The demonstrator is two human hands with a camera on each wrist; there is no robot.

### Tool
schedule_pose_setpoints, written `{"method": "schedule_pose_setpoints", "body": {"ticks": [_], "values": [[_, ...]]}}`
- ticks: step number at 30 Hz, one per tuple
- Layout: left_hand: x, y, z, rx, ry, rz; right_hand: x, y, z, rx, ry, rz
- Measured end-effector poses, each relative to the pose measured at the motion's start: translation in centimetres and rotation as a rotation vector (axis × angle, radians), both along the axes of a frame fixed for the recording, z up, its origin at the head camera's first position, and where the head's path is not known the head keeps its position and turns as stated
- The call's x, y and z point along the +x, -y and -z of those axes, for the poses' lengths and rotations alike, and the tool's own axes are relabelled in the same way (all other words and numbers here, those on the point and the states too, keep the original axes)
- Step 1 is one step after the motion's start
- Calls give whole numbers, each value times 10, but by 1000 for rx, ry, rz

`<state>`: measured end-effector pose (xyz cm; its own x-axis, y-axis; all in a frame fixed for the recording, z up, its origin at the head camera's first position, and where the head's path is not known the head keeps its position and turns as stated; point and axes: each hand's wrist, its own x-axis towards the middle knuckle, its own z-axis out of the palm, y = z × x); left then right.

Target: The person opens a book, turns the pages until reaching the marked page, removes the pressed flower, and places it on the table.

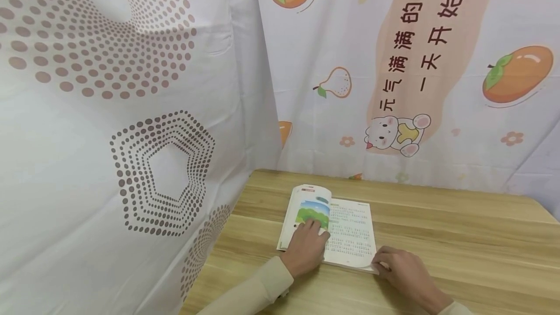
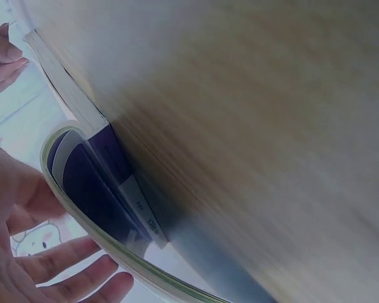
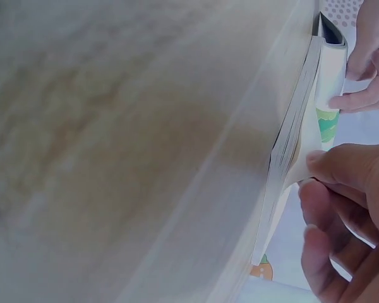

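Observation:
An open book lies on the wooden table, its left pages curling upward. My left hand rests over the lower part of the left page, by the colourful picture of green bushes. Seen from the left wrist, that hand's fingers lie loosely extended against the curved pages, and the dark blue spine shows beneath. At the lower right corner, my right hand pinches a page. In the right wrist view, thumb and forefinger hold the lifted page corner above the page stack.
The wooden table extends to the right of the book. A white curtain with brown dots hangs close on the left. Behind the table hangs a fruit-patterned cloth with printed characters.

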<state>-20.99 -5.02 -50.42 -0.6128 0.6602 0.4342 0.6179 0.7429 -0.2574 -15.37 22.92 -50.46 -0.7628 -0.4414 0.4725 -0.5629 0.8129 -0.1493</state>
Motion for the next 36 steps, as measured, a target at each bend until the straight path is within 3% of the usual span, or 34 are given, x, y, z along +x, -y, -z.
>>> {"method": "schedule_pose_setpoints", "body": {"ticks": [12,20,30,36], "values": [[1,-3,-1,17,-86,44,0,1,0,-62,-75,-18],[1,-7,6,-3,-8,7,0,5,-3,-106,-117,31],[4,-8,3,-18,6,-23,0,5,-5,-207,-176,26],[3,-11,5,1,-17,-24,0,5,-6,-251,-148,82]]}}
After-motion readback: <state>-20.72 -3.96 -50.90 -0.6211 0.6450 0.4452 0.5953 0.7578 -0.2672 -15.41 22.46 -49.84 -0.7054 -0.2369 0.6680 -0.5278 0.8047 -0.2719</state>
